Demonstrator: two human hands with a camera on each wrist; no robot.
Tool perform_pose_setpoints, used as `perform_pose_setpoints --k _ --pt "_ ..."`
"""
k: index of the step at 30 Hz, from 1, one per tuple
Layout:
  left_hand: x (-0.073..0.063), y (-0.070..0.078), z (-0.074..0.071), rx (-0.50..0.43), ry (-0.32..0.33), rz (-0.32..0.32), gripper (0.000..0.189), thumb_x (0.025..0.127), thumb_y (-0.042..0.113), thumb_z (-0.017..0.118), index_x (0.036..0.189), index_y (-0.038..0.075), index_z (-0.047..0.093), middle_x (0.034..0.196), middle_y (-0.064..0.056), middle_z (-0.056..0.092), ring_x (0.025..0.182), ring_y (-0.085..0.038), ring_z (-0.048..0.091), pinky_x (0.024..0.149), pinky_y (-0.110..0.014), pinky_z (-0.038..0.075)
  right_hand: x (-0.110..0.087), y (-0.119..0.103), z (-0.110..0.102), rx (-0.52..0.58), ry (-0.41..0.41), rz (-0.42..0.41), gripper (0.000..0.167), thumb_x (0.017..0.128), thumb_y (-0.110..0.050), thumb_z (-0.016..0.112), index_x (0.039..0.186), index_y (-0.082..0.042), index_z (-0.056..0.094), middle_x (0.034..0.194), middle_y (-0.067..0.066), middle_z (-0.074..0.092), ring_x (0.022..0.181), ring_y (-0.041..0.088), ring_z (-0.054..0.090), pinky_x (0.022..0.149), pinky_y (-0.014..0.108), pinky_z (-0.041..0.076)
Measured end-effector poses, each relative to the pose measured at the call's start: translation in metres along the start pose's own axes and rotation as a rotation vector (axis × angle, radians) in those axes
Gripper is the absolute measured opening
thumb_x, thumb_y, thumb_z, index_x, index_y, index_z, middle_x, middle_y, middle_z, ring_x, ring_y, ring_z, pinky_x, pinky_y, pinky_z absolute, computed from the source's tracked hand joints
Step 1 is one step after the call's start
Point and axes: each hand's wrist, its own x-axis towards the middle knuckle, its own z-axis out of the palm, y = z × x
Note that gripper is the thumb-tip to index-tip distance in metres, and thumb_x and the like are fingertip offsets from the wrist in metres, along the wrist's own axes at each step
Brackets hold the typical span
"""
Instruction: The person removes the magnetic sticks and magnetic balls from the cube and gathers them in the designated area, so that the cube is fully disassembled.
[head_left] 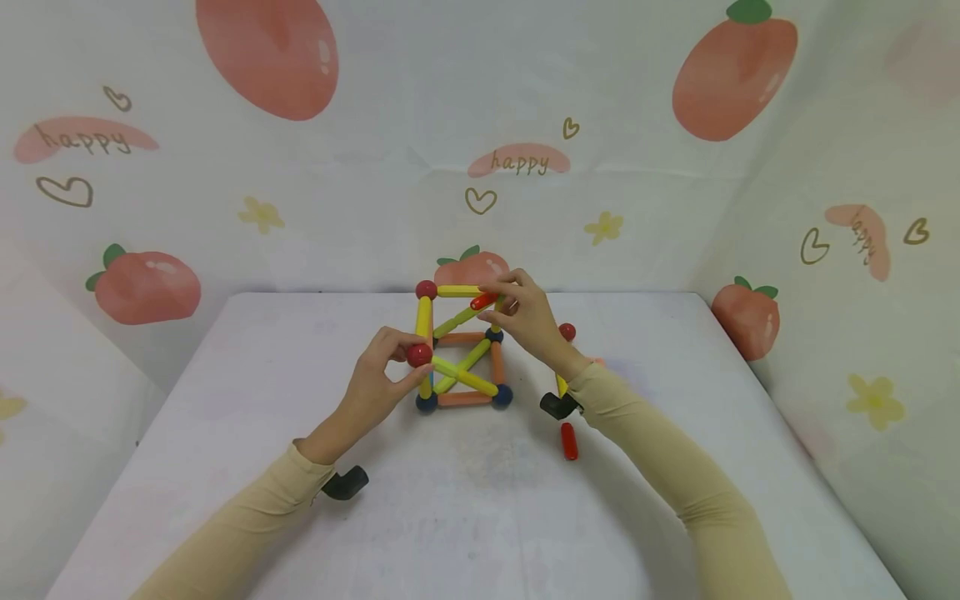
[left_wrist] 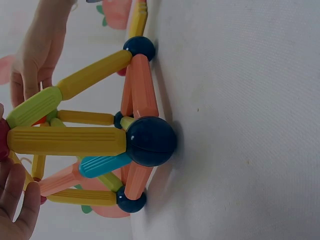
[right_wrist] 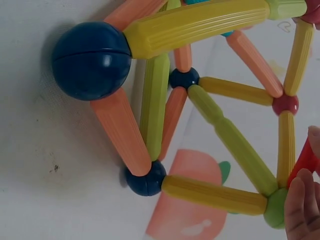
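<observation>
A frame of magnetic sticks and balls stands on the table, with blue balls [head_left: 502, 395] at its base and yellow uprights [left_wrist: 67, 140]. Thumb and fingers of my left hand [head_left: 378, 375] pinch the red ball [head_left: 419, 355] at the near left top corner. At the far right top corner my right hand [head_left: 531, 321] pinches a short red stick [head_left: 483, 301]. In the right wrist view, that red stick's end is beside a green ball [right_wrist: 275, 209]; whether they touch I cannot tell. Another red ball [head_left: 426, 290] tops the far left corner, joined to a yellow bar [head_left: 459, 291].
A loose red stick [head_left: 569, 442] lies on the table [head_left: 465, 500], right of the frame. Behind my right wrist are another red ball [head_left: 567, 332] and a yellow stick [head_left: 562, 386], partly hidden by the arm. A patterned cloth backdrop [head_left: 375, 225] rises behind the table.
</observation>
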Motion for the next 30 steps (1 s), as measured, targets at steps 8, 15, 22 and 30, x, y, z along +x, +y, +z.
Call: perform_pose_setpoints --k 8,15,22,30 --pt "0.0 0.0009 -0.0002 -0.018 -0.002 -0.01 0.041 0.084 0.018 0.079 0.121 0.013 0.061 0.11 -0.003 0.06 0.095 -0.012 0.057 0.085 -0.039 0.057 0.0025 0.0042 0.0073 -0.023 0.022 0.021 0.034 0.081 -0.014 0.081 0.114 -0.009 0.073 0.114 0.007 0.059 0.076 0.019 0.061 0.065 0.021 0.049" --pt "0.0 -0.0012 0.0003 -0.003 -0.002 0.01 0.041 0.085 0.018 0.079 0.121 0.013 0.06 0.109 -0.003 0.059 0.094 -0.011 0.057 0.085 -0.025 0.054 0.0036 0.0039 0.0074 -0.017 0.064 0.014 0.03 0.082 -0.015 0.08 0.111 -0.008 0.074 0.112 0.007 0.062 0.076 0.019 0.062 0.068 0.02 0.053" --pt "-0.0005 -0.0018 0.0004 -0.006 0.003 0.013 0.04 0.085 0.018 0.079 0.121 0.013 0.06 0.109 -0.003 0.059 0.094 -0.011 0.056 0.085 -0.023 0.053 0.0037 0.002 0.0073 0.028 0.095 0.035 0.031 0.082 -0.018 0.08 0.11 -0.008 0.074 0.11 0.007 0.063 0.075 0.019 0.063 0.068 0.019 0.053" --pt "-0.0005 -0.0021 0.0002 -0.004 -0.003 0.006 0.04 0.085 0.019 0.078 0.121 0.013 0.06 0.11 -0.003 0.059 0.095 -0.011 0.056 0.085 -0.024 0.053 0.0035 0.0002 0.0069 0.109 0.111 0.05 0.031 0.083 -0.019 0.078 0.111 -0.005 0.073 0.104 0.01 0.063 0.073 0.023 0.066 0.065 0.017 0.055"
